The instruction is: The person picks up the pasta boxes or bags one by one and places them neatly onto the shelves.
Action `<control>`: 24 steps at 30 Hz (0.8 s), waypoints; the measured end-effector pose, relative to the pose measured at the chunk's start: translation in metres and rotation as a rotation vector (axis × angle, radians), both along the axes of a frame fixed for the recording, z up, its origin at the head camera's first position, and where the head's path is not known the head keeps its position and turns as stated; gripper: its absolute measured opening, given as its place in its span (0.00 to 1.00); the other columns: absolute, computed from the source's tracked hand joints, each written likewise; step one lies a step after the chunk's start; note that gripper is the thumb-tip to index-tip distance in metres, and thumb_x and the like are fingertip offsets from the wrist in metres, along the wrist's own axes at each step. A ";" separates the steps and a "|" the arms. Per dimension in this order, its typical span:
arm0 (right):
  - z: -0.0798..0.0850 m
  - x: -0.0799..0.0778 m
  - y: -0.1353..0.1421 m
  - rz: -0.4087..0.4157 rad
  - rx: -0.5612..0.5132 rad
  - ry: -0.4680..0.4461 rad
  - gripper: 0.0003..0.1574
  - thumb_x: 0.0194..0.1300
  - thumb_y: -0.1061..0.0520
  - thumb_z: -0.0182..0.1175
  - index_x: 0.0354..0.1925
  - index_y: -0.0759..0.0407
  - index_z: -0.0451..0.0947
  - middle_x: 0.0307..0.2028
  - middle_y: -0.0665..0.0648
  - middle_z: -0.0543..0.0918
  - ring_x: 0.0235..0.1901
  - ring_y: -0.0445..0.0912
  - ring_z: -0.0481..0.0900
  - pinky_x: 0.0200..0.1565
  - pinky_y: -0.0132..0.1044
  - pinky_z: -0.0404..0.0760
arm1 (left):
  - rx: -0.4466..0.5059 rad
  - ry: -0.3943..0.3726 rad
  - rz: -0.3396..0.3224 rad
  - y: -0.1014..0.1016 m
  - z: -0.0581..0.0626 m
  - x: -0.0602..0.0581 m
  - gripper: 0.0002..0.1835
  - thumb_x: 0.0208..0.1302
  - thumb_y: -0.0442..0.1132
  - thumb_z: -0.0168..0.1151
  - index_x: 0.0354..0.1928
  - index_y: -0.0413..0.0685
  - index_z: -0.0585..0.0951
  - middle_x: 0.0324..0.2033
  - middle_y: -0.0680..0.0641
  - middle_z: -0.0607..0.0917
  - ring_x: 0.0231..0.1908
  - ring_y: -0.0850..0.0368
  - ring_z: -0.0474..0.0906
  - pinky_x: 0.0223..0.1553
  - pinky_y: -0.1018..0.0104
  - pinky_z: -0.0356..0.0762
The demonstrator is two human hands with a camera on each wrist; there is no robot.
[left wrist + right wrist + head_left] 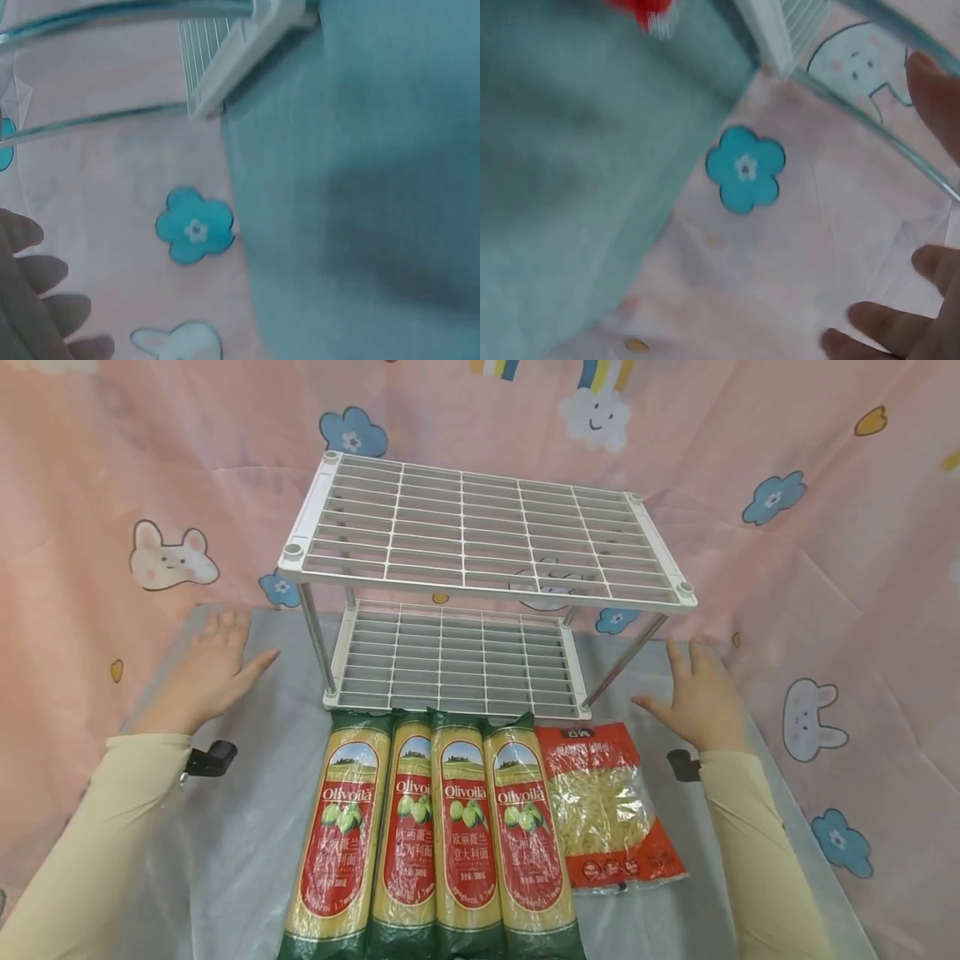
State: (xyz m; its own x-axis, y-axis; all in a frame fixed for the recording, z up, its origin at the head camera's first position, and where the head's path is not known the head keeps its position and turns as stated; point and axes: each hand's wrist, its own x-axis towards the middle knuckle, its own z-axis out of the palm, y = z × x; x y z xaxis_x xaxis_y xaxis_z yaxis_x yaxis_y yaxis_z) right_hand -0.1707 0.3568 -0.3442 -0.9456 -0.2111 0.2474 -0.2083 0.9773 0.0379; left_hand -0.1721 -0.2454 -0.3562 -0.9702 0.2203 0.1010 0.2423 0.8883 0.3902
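My left hand [210, 672] is at the left of a white two-tier wire rack [487, 531], fingers spread and touching nothing I can make out. On the other side my right hand [701, 702] is held with its fingers apart, away from the rack. In front of the rack several green-ended packs of spaghetti [341, 827] lie side by side. A red bag of noodles [600, 810] lies right of them, with a clear window. The left wrist view shows fingertips [67, 311] at its lower left; the right wrist view shows fingers [889, 326] at its lower right.
Grey cloth [225, 860] covers the table. A pink patterned curtain [862, 610] surrounds it at the back and sides. The rack's metal posts [317, 635] join its lower shelf [450, 660] to the upper one.
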 end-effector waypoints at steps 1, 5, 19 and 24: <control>-0.003 0.003 -0.001 -0.007 -0.032 -0.028 0.64 0.53 0.34 0.66 0.71 0.69 0.49 0.60 0.81 0.61 0.56 0.74 0.62 0.55 0.70 0.64 | 0.051 -0.001 -0.011 0.004 -0.002 0.000 0.42 0.73 0.55 0.41 0.70 0.26 0.43 0.67 0.23 0.46 0.67 0.26 0.38 0.66 0.33 0.40; -0.013 0.015 -0.004 -0.041 -0.150 -0.152 0.63 0.60 0.36 0.61 0.71 0.72 0.41 0.59 0.83 0.61 0.56 0.76 0.61 0.55 0.70 0.63 | 0.222 0.011 0.001 0.019 -0.005 0.002 0.37 0.74 0.50 0.42 0.71 0.29 0.47 0.68 0.27 0.52 0.66 0.29 0.49 0.67 0.38 0.48; -0.033 0.048 -0.008 -0.106 -0.344 -0.393 0.42 0.68 0.40 0.53 0.56 0.79 0.66 0.46 0.76 0.78 0.45 0.66 0.77 0.45 0.60 0.78 | 0.693 0.082 0.060 0.066 -0.027 0.001 0.25 0.73 0.40 0.48 0.67 0.36 0.64 0.63 0.35 0.69 0.62 0.41 0.66 0.61 0.51 0.67; -0.037 0.063 -0.008 -0.114 -0.414 -0.457 0.39 0.68 0.41 0.53 0.53 0.78 0.70 0.44 0.74 0.79 0.44 0.64 0.78 0.44 0.58 0.79 | 0.730 0.095 0.051 0.073 -0.025 -0.004 0.20 0.74 0.39 0.45 0.63 0.36 0.69 0.60 0.38 0.73 0.60 0.42 0.69 0.61 0.50 0.69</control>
State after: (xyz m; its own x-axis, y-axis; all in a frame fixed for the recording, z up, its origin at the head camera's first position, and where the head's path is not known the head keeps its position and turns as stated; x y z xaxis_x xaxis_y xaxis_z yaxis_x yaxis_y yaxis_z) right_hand -0.1076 0.3484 -0.3809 -0.9862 -0.0761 -0.1473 -0.0078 0.9089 -0.4170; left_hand -0.1757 -0.1726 -0.3813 -0.9571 0.0201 0.2891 0.2703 0.4219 0.8654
